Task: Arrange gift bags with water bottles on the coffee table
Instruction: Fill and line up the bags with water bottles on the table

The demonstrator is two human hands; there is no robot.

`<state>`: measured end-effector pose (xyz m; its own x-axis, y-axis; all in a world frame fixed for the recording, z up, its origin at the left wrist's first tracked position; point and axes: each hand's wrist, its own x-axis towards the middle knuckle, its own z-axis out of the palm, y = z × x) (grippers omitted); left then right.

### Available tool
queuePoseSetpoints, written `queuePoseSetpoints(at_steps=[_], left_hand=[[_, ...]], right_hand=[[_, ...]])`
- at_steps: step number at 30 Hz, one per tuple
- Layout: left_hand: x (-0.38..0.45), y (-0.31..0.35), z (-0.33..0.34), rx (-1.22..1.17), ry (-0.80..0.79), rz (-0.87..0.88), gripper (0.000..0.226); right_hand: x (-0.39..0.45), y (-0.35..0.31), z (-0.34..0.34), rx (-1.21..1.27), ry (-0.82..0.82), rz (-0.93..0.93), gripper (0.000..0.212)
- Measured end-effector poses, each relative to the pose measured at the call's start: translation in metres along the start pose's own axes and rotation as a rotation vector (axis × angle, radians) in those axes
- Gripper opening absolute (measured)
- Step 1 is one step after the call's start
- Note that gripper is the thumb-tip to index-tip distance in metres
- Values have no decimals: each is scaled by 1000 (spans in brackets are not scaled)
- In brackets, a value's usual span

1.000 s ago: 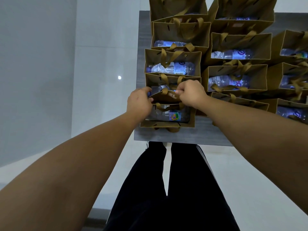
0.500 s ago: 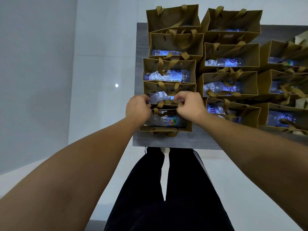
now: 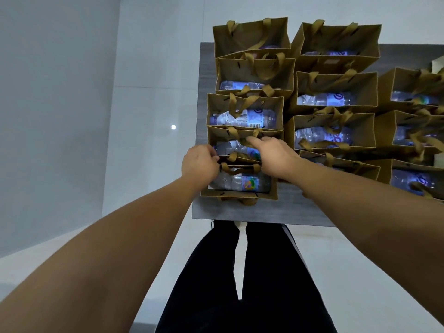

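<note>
Several brown paper gift bags with ribbon handles stand in rows on the grey coffee table [image 3: 240,212], each with a water bottle lying inside. The nearest gift bag [image 3: 240,195] in the left row holds a bottle with a colourful label [image 3: 242,182]. My left hand [image 3: 200,164] grips this bag's far rim at its left end, fingers curled. My right hand [image 3: 274,155] lies over the bag's right side. Its fingers stretch forward onto a ribbon handle of the second bag [image 3: 269,133]; its thumb is hidden.
More bags [image 3: 336,131] fill the middle row and another row [image 3: 413,126] at the right, close together. The table's front edge is just beyond my legs [image 3: 240,284]. Pale floor lies to the left of the table.
The view has shifted so the bags sit lower in the frame. My right hand has opened from a fist and reached forward to the second bag's handle. My left hand stays on the rim.
</note>
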<state>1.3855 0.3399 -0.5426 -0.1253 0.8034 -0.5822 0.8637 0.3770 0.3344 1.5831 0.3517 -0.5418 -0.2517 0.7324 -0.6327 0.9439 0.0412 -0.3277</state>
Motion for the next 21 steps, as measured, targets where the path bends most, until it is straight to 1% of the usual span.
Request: queuePoseSetpoints(at_steps=[2, 5, 8, 10, 12, 13, 15, 18, 21], left_hand=[[-1, 0, -2, -21, -3, -8, 18], [-2, 3, -6, -30, 9, 5, 22], [0, 11, -11, -54, 38, 9, 22], [3, 18, -17, -63, 53, -5, 19], [8, 28, -23, -39, 96, -15, 16], [11, 34, -25, -15, 125, -8, 16], [16, 44, -30, 34, 185, 33, 19], [29, 62, -35, 91, 266, 142, 21], [43, 82, -33, 90, 234, 231, 25]], right_hand=[[10, -2, -1, 173, -42, 70, 75], [18, -12, -2, 473, -73, 162, 47], [15, -22, -2, 681, -93, 177, 37], [7, -28, -1, 647, -136, 129, 35], [4, -30, 2, 520, -94, 99, 25], [2, -30, 2, 491, -50, 92, 26], [0, -28, -4, 469, 23, 65, 35], [0, -19, -16, 441, 132, 37, 42], [5, -3, -24, 396, 159, 44, 42]])
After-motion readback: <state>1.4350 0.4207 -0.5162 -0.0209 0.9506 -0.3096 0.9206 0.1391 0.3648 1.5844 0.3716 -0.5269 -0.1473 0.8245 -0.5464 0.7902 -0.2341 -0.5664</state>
